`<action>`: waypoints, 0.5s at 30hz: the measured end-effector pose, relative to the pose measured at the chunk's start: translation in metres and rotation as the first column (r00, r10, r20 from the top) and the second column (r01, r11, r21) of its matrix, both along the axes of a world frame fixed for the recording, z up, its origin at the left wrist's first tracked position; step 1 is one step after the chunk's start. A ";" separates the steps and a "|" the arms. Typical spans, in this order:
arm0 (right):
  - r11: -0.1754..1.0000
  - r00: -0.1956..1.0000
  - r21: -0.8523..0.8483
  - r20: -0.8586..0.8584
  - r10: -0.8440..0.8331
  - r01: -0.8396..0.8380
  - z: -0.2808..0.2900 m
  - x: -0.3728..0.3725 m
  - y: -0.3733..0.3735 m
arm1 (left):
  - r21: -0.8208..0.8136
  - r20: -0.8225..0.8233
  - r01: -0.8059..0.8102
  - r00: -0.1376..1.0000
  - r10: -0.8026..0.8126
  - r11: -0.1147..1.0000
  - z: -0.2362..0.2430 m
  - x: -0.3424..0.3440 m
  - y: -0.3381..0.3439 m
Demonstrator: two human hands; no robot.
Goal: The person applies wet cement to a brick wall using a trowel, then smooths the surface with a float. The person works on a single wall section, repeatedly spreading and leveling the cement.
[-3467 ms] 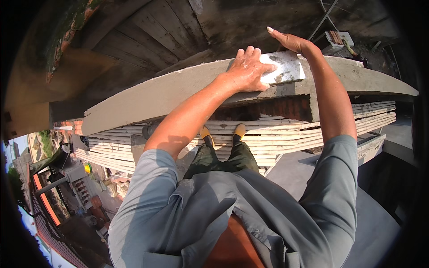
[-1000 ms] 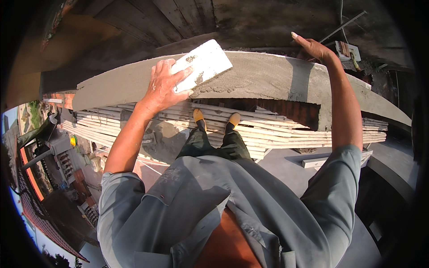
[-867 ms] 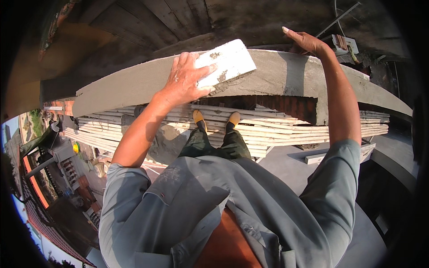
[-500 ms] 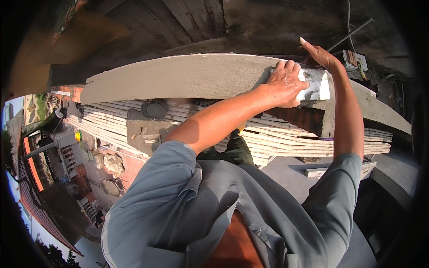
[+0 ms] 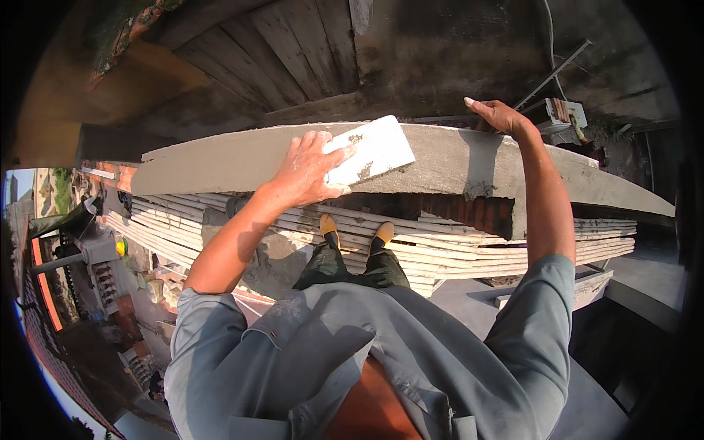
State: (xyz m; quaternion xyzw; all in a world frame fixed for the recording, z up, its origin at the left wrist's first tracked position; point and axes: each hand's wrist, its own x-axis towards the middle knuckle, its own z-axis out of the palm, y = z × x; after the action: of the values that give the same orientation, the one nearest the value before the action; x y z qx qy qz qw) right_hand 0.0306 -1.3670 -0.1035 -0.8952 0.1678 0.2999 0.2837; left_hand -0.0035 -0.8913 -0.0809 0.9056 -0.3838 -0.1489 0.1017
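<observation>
My left hand (image 5: 308, 167) is closed on a white rectangular plastering float (image 5: 372, 150), fingers at its left end and thumb across its face. Grey smears mark the float. It lies tilted against the grey plastered face of a long, low wall (image 5: 220, 159), which curves in this view. Farther right, my right hand (image 5: 500, 117) is at the wall's far top edge, holding nothing that I can see. One digit is stretched out to the left; the other fingers are partly hidden.
Below the wall runs a platform of pale poles (image 5: 484, 253), where my feet in yellow shoes (image 5: 384, 232) stand. Red brick (image 5: 469, 210) shows under the plaster. Behind are a dark wall with planks (image 5: 286, 59) and a thin bar (image 5: 554, 73). Rubble (image 5: 154, 290) lies lower left.
My left hand has slid the float leftward along the wall, away from my right hand. My right hand has shifted slightly left and down in view. The feet now show.
</observation>
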 end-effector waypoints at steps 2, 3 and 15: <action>0.999 1.000 -0.023 0.001 -0.023 0.023 -0.001 0.001 0.005 | -0.084 -0.091 -0.036 0.995 0.028 0.996 -0.001 0.016 0.006; 1.000 0.999 -0.014 0.032 -0.011 0.012 -0.001 0.001 0.006 | -0.183 -0.086 -0.079 0.994 0.064 0.980 -0.003 0.027 0.010; 0.922 0.962 -0.279 -0.018 0.274 -0.268 -0.008 0.003 0.034 | 0.233 -0.457 -0.191 0.844 0.281 0.954 -0.025 0.154 0.021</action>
State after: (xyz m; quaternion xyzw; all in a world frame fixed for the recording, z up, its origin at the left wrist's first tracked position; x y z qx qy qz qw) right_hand 0.0336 -1.3332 -0.1119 -0.9439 0.0798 0.3000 0.1125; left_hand 0.1507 -0.8702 -0.1063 0.8849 -0.2165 -0.3911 0.1306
